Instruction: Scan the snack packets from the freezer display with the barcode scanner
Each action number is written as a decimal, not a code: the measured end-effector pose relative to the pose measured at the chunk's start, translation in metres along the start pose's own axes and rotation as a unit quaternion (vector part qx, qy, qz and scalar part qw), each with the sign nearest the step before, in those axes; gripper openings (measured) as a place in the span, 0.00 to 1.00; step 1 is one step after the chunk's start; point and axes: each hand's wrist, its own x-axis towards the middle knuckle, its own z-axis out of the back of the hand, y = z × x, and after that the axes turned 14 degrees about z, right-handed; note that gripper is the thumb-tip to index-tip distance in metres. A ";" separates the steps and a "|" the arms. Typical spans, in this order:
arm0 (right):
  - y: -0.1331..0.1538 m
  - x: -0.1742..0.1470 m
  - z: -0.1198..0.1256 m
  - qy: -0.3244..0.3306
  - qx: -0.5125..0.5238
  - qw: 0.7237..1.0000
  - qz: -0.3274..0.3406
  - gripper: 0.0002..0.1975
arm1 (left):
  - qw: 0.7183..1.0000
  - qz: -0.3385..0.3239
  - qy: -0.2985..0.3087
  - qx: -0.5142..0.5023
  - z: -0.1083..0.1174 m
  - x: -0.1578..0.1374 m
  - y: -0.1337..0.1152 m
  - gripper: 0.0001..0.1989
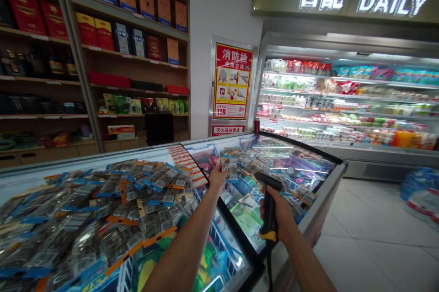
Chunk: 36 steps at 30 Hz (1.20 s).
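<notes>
At far left, wooden shelves (137,71) stand beyond a chest freezer (325,201) strewn with packets (161,177); at far right, a lit display case (384,171). Mid-freezer, the left hand (218,176) pinches one packet (232,168); right of it, the right hand (283,214) grips a scanner (269,209), its long handle nearly upright, head pointing left.

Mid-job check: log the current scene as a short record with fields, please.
left hand: left hand holds a small packet out over the freezer
right hand: right hand grips a black handheld scanner, cable hanging below
near left: heap of packets with blue and orange edges
support: glass-topped chest freezer
back wall: red and yellow poster
right: lit display case under a DAILY sign
</notes>
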 end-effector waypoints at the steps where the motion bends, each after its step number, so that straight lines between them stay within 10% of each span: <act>1: -0.004 0.001 -0.011 0.017 0.004 1.000 -0.002 0.14 | 0.999 -0.010 0.006 -0.032 0.013 0.007 -0.007 0.12; 9: -0.041 0.004 -0.078 0.106 -0.026 0.994 0.010 0.17 | 0.990 -0.010 -0.041 -0.138 0.061 0.032 -0.028 0.10; 36: -0.034 -0.015 -0.060 0.120 -0.041 0.990 -0.066 0.14 | 0.984 0.011 -0.022 -0.178 0.066 0.055 -0.016 0.12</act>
